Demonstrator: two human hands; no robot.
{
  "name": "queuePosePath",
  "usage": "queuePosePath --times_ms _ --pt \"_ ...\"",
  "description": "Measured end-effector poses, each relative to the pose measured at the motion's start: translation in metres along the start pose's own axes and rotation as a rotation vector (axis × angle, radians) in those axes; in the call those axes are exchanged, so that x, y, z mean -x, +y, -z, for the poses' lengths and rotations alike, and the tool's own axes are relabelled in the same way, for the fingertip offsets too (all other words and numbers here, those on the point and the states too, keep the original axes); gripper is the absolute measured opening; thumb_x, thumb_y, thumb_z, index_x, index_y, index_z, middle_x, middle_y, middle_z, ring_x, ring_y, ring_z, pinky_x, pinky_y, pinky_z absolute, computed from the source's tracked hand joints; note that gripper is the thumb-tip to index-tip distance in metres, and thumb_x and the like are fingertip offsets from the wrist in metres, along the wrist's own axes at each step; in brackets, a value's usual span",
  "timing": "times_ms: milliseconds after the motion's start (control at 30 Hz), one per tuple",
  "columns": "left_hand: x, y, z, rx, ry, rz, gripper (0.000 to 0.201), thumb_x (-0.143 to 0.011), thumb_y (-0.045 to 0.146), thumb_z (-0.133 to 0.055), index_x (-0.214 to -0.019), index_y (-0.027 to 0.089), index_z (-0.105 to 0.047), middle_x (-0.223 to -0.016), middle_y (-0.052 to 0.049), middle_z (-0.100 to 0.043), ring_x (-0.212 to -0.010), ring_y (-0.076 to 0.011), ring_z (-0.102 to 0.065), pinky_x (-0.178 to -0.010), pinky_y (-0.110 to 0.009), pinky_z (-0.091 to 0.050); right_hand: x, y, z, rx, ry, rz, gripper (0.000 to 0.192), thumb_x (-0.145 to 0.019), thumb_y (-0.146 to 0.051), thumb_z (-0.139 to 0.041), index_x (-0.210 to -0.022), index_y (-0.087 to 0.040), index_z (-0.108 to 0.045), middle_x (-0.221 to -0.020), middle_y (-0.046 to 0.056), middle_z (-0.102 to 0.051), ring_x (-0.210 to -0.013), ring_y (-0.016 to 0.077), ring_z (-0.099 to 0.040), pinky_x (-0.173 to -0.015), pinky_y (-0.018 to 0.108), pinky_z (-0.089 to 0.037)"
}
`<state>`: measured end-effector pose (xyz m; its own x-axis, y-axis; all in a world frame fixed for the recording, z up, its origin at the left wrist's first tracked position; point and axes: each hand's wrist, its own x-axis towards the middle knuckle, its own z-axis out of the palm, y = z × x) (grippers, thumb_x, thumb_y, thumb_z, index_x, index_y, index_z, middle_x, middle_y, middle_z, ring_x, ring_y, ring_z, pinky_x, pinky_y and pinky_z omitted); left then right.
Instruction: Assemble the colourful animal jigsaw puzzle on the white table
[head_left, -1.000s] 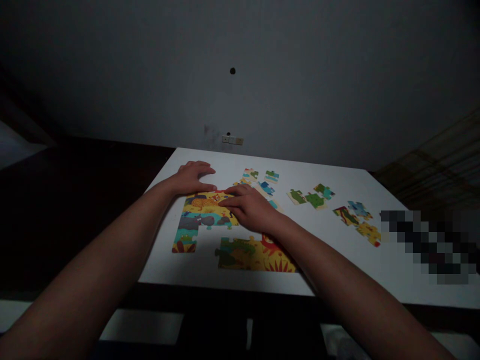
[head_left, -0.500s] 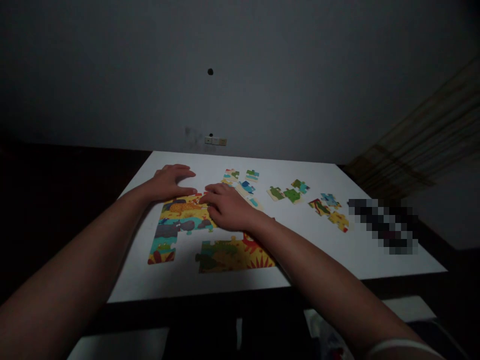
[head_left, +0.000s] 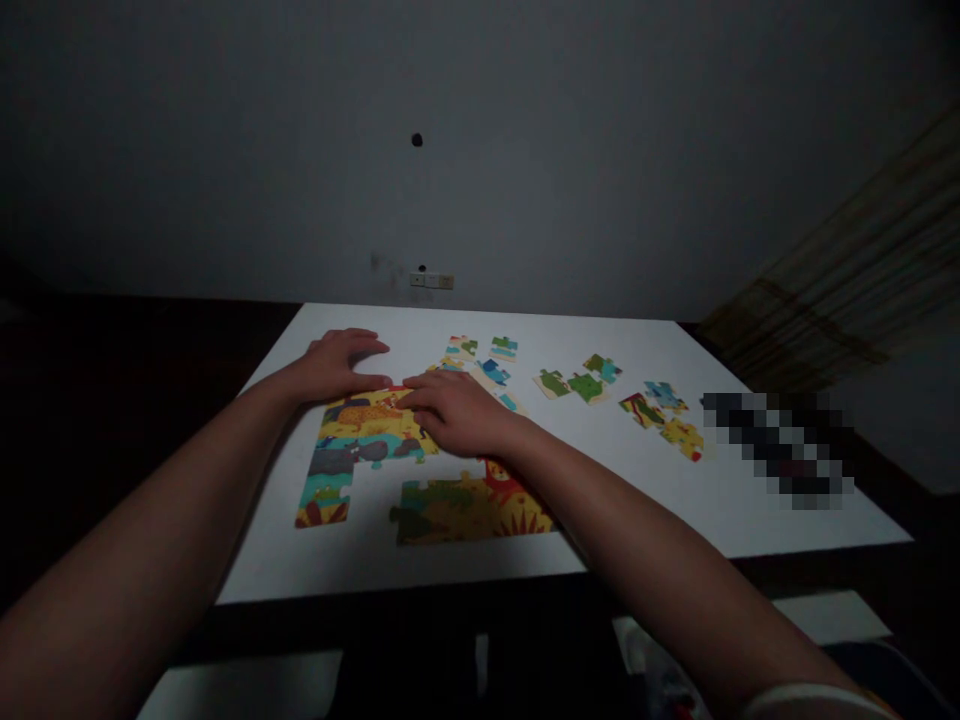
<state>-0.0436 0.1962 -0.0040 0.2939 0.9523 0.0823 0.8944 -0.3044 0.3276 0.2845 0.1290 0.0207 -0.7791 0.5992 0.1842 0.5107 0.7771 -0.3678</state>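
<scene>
"While the left hand [head_left: 337, 365] rests spread and empty, thumb at the puzzle [head_left: 364, 448], what's the right hand [head_left: 461, 412] doing?"
"Lying over it, fingers slightly bent; any grip, I can't tell."
"And the puzzle?"
"On the desk [head_left: 420, 326], near loose pieces [head_left: 587, 388]."

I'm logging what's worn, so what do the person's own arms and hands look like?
Ungloved left hand and right hand, with no visible rings. The left forearm is uncovered as far as it shows; the right forearm has a pale curved band near the bottom edge, perhaps a cuff.
</scene>
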Motion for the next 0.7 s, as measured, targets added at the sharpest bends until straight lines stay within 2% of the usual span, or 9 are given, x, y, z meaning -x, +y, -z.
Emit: queuePosePath --times_ms 100,333,500,600,667,700 --pt "0.001 0.002 0.000 0.004 -0.008 0.005 0.091 -0.090 0.091 -0.086 -0.163 0.036 -0.086 -0.188 -0.014 -0.066 -0.175 -0.0481 -0.058 -0.149 -0.069 -0.040 0.002 0.000 -0.001 0.002 0.010 -0.041 0.042 -0.122 -0.022 -0.067 -0.160 -0.026 -0.085 -0.168 0.013 -0.083 -0.156 0.0333 -0.073 -0.136 0.056 -0.052" --pt "0.003 0.006 0.002 0.006 -0.016 0.015 0.095 -0.090 0.092 -0.086 -0.165 0.034 -0.085 -0.189 -0.015 -0.065 -0.177 -0.0479 -0.056 -0.150 -0.067 -0.039 0.003 -0.002 0.002 0.088 -0.030 -0.042 0.044 -0.126 -0.023 -0.059 -0.159 -0.028 -0.087 -0.179 0.008 -0.077 -0.164 0.0345 -0.067 -0.139 0.057 -0.049" --pt "0.002 0.007 0.004 -0.008 -0.031 0.019 0.101 -0.087 0.097 -0.079 -0.165 0.032 -0.084 -0.190 -0.014 -0.065 -0.178 -0.0458 -0.056 -0.150 -0.062 -0.040 0.007 -0.001 0.008 0.136 -0.019 -0.017 0.045 -0.124 -0.017 -0.063 -0.160 -0.027 -0.088 -0.170 0.013 -0.081 -0.155 0.0372 -0.067 -0.132 0.057 -0.052" --pt "-0.002 0.003 0.003 -0.025 -0.050 -0.001 0.102 -0.089 0.094 -0.076 -0.164 0.027 -0.083 -0.190 -0.017 -0.065 -0.176 -0.0466 -0.059 -0.151 -0.061 -0.039 0.008 0.001 0.012 0.170 -0.020 -0.034 0.044 -0.124 -0.019 -0.067 -0.162 -0.031 -0.087 -0.167 0.013 -0.082 -0.152 0.0364 -0.066 -0.131 0.054 -0.052" --pt "-0.006 -0.002 0.002 -0.038 -0.040 0.003 0.100 -0.094 0.090 -0.072 -0.164 0.020 -0.083 -0.189 -0.022 -0.064 -0.175 -0.0480 -0.059 -0.151 -0.064 -0.037 0.008 0.003 0.015 0.213 -0.035 -0.051 0.052 -0.123 -0.015 -0.063 -0.169 -0.033 -0.082 -0.169 0.011 -0.080 -0.151 0.0355 -0.065 -0.130 0.052 -0.053" --pt "-0.008 -0.004 0.002 -0.047 -0.037 0.015 0.100 -0.093 0.091 -0.071 -0.164 0.021 -0.083 -0.189 -0.021 -0.064 -0.174 -0.0488 -0.060 -0.151 -0.066 -0.038 0.007 0.004 0.016 0.228 -0.036 -0.051 0.056 -0.122 -0.012 -0.063 -0.171 -0.034 -0.079 -0.171 0.011 -0.079 -0.152 0.0355 -0.064 -0.130 0.052 -0.052"
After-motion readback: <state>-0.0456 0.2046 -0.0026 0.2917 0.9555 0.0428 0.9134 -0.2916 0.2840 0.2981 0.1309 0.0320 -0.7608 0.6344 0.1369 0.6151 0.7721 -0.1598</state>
